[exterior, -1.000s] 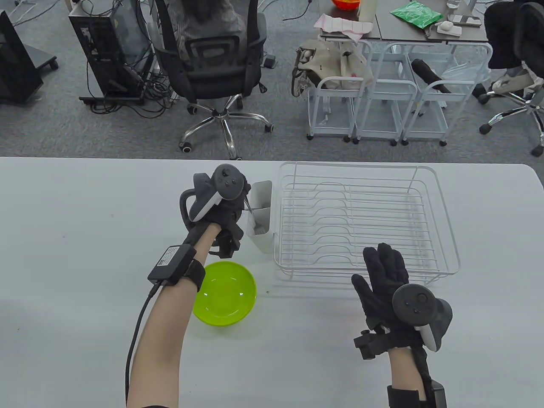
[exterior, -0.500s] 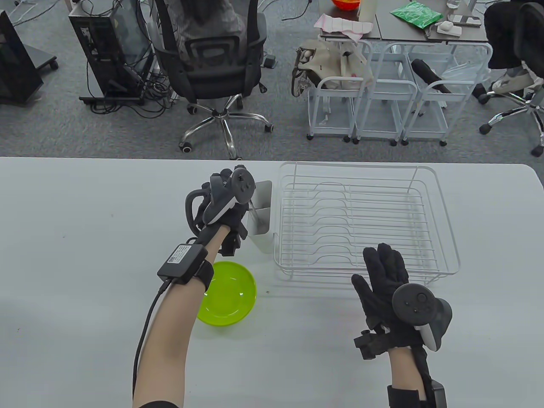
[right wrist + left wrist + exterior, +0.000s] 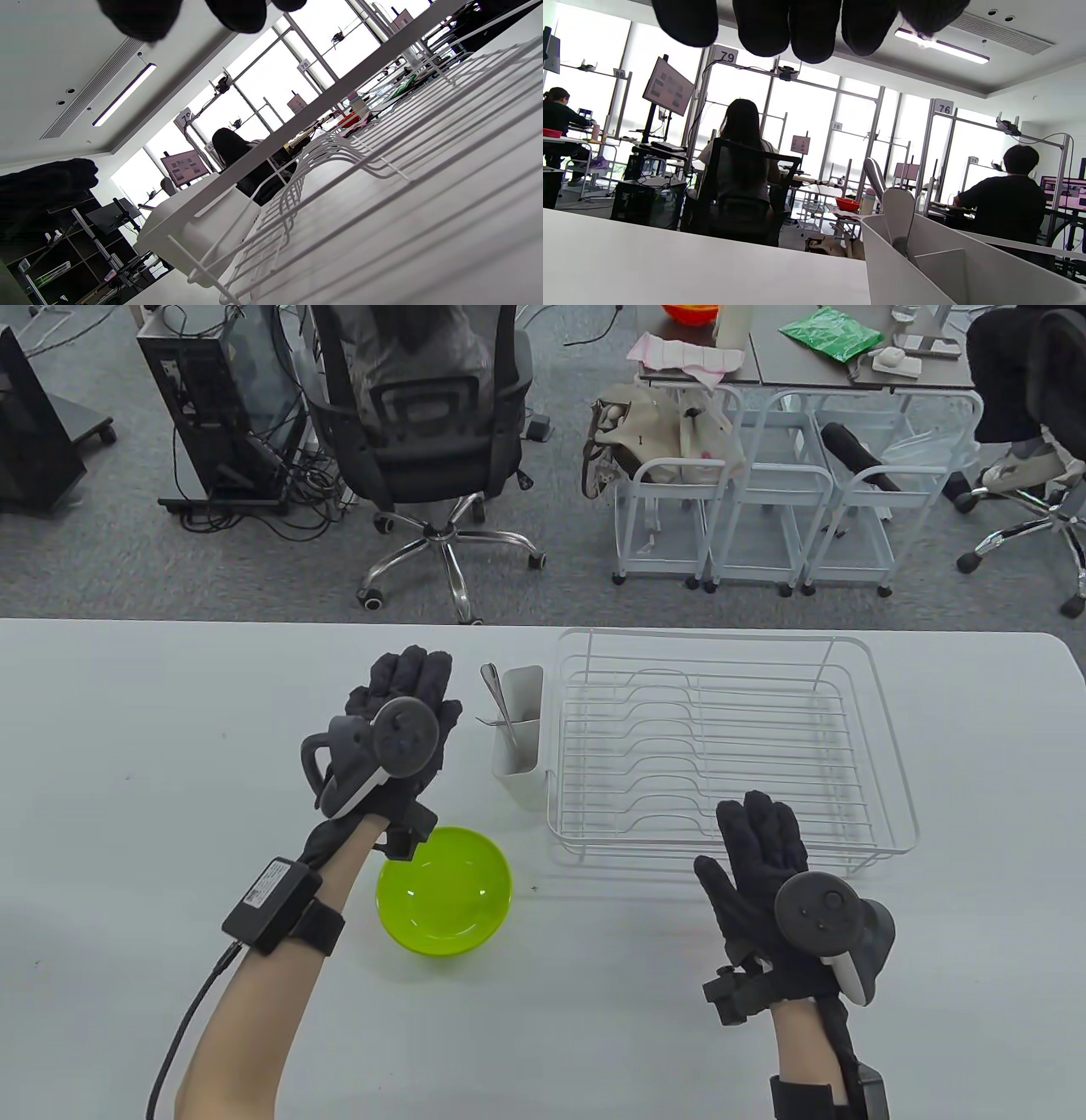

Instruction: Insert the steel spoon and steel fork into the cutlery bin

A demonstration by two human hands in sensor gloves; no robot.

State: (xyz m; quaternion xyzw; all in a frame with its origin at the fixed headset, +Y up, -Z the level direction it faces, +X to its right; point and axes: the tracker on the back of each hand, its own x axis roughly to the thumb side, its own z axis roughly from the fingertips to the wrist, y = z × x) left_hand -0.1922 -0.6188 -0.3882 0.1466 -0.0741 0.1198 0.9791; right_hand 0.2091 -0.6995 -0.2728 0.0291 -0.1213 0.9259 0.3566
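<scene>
The white cutlery bin [image 3: 520, 738] stands against the left side of the wire dish rack [image 3: 730, 755]. A steel spoon [image 3: 495, 689] stands in the bin, bowl end up, and a steel fork [image 3: 490, 722] leans beside it in the bin. My left hand [image 3: 405, 704] lies flat and empty on the table left of the bin, fingers stretched out. My right hand [image 3: 755, 848] lies flat and empty by the rack's front edge. In the left wrist view the bin [image 3: 925, 262] is at lower right with the spoon bowl [image 3: 898, 212] rising from it.
A lime green bowl [image 3: 445, 891] sits on the table in front of the bin, between my arms. The white table's far edge [image 3: 254, 621] runs behind the rack. An office chair [image 3: 416, 432] and white carts [image 3: 747, 492] stand beyond it.
My left hand let go of the cutlery at the bin, drew back to the left and opened flat on the table. The spoon and fork now stand in the bin. My right hand barely shifted.
</scene>
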